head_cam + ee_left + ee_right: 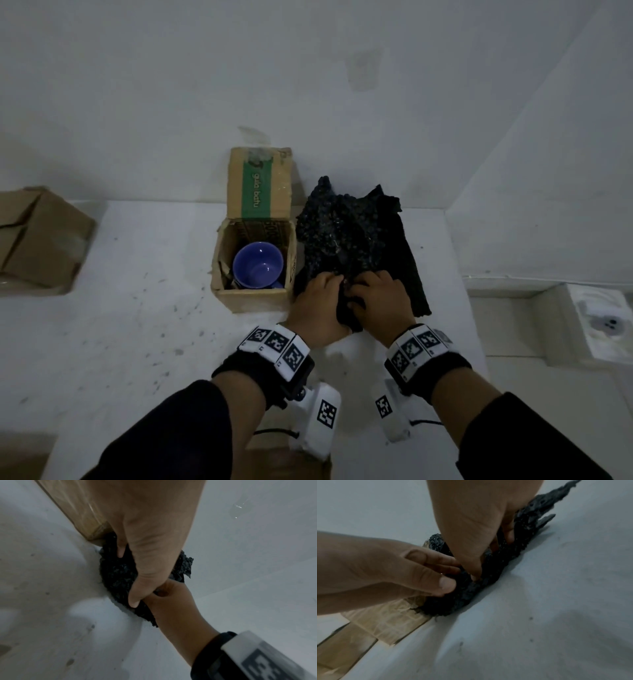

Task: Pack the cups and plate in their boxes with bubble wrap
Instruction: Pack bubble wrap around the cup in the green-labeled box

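Note:
A blue cup (258,265) stands upright inside an open cardboard box (253,296) in the middle of the white table. Black bubble wrap (352,233) lies crumpled against the box's right side. Both hands hold its near edge. My left hand (325,291) pinches the wrap (118,574) between thumb and fingers, close to the box corner (77,507). My right hand (370,291) curls its fingers into the same fold (462,595), touching the left hand (393,572). Whether anything is inside the wrap is hidden. No plate is in view.
A second cardboard box (37,240) sits at the table's left edge. The open box's lid flap (262,181) stands up against the wall behind. The table (137,308) ends at the right past the wrap, with a white fixture (603,318) lower down.

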Demonstrator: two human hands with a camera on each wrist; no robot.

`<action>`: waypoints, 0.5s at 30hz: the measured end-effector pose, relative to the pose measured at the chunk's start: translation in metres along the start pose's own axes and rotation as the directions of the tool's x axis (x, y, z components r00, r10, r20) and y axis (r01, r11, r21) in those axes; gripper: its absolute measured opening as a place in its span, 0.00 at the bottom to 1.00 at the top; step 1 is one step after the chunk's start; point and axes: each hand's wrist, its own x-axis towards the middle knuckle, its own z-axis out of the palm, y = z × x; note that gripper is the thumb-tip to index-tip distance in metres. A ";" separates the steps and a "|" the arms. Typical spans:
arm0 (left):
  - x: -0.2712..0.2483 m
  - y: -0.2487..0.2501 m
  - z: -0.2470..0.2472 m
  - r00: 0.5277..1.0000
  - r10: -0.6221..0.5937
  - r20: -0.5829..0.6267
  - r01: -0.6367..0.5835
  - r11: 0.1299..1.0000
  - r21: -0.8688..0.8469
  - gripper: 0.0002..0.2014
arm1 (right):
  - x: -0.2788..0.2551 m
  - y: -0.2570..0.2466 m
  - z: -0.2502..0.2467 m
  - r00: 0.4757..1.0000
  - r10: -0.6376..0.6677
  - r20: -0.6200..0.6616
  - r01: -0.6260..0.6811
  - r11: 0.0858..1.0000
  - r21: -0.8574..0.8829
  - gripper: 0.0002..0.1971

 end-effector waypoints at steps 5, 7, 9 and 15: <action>0.003 0.001 -0.001 1.000 -0.009 0.008 0.009 1.000 0.021 0.36 | 0.007 0.001 0.002 0.992 0.026 -0.127 -0.012 0.994 0.108 0.05; 0.003 0.001 -0.002 1.000 -0.021 -0.005 0.021 0.999 0.036 0.31 | 0.008 -0.001 -0.002 0.991 0.050 -0.124 -0.027 0.983 0.183 0.04; 0.003 0.002 -0.005 0.999 -0.019 -0.044 0.021 0.999 0.037 0.24 | 0.009 -0.002 -0.010 0.982 0.061 -0.179 -0.008 0.959 0.282 0.02; -0.014 0.021 -0.030 0.922 0.128 -0.366 -0.162 0.985 -0.064 0.14 | 0.003 -0.007 -0.054 0.949 0.013 -0.314 0.120 0.908 0.401 0.18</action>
